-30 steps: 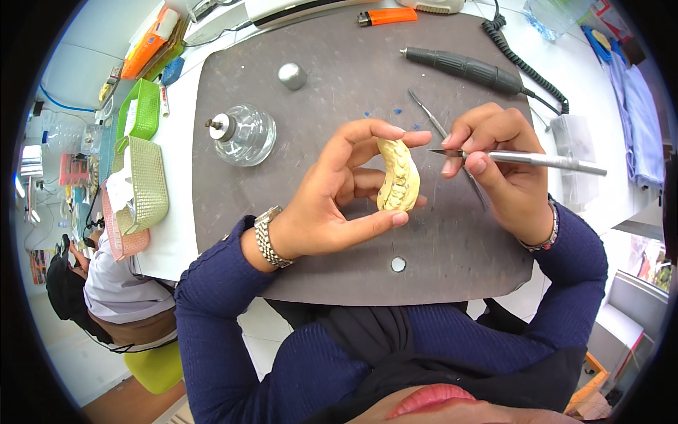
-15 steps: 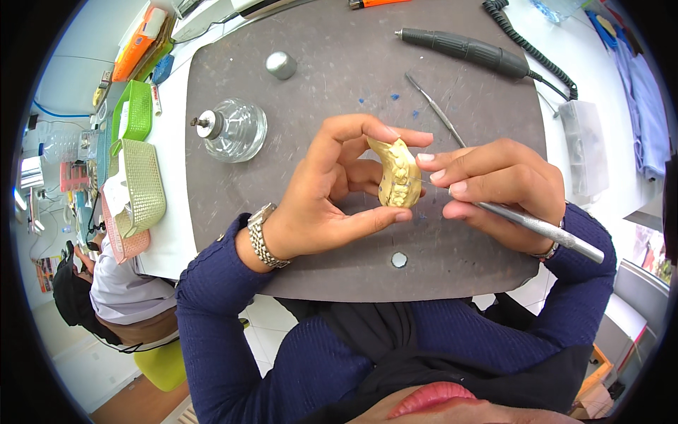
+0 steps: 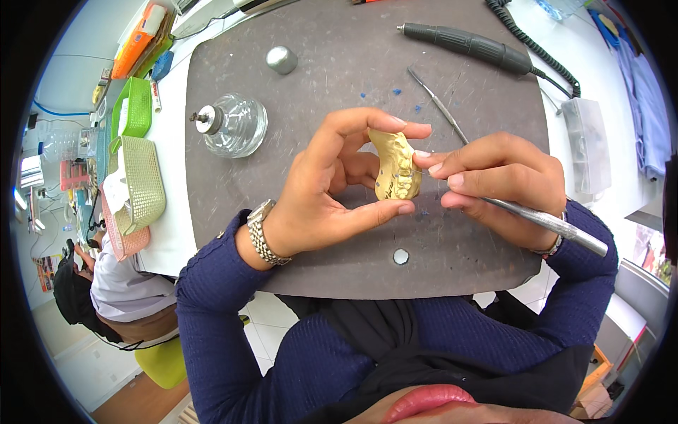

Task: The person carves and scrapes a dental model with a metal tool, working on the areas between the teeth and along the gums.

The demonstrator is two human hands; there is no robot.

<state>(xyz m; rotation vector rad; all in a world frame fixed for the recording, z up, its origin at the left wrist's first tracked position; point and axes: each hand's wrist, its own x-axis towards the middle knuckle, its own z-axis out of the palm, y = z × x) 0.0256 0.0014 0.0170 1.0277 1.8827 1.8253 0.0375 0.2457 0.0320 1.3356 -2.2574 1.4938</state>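
A yellow plaster dental model (image 3: 393,164) is held by its edges between the thumb and fingers of my left hand (image 3: 346,173), above the mat. Its row of teeth faces right, and dark handwriting marks its side. My right hand (image 3: 505,180) grips a metal carving instrument (image 3: 544,222) like a pen, with the knurled handle pointing down to the right. The index fingertip of that hand is against or very close to the teeth. The instrument's working tip is thin and hard to make out there. Beyond my right hand a second slim metal carver (image 3: 438,106) lies on the mat.
On the grey mat (image 3: 318,275) stand a glass spirit burner (image 3: 236,127) and its metal cap (image 3: 281,61). A black handpiece (image 3: 466,48) with a coiled cord lies at the far right, above a clear plastic box (image 3: 587,145). Blue wax crumbs dot the mat. Baskets (image 3: 145,184) line the left; another person (image 3: 131,290) sits beyond.
My left hand has tilted the dental model, so more of its written side shows. My right fingertips have come closer to the teeth, with the same instrument still gripped.
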